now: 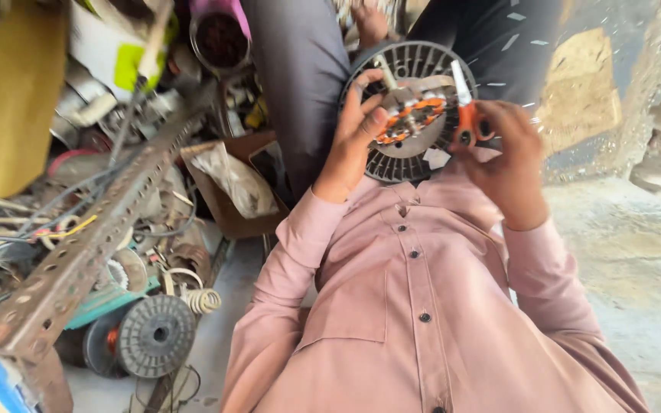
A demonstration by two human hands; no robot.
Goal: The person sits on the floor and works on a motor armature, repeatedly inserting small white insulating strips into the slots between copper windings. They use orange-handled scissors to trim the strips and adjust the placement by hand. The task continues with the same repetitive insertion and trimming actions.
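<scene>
The person sits with a round finned metal motor housing (399, 164) propped on the lap, and everything here is placed from that housing. At its middle sits a winding core (411, 115) wrapped in orange wire, with a short metal shaft sticking up toward the upper left.

The left hand (353, 134) lies against the left side of the housing, its fingers curled closed over the edge of the core, the thumb pressed against the orange winding. The right hand (508, 157) is at the right side of the housing, closed around the orange handles of a pair of scissors (462, 107). The scissors point up and slightly left, their pale blades lying over the right part of the core and reaching the top rim of the housing. Whether the blades touch the wire cannot be told.

Below the housing is the person's pink buttoned shirt (422, 306). Above it are dark trousers (300, 69). Well to the left of the housing a perforated metal bar (93, 245) runs slantwise over a heap of wire, coils and parts. Just left of the housing lies an open cardboard box (227, 183). Far down to the left stands a dark round spool (156, 335). To the right of the housing is a bare concrete floor (636, 252).
</scene>
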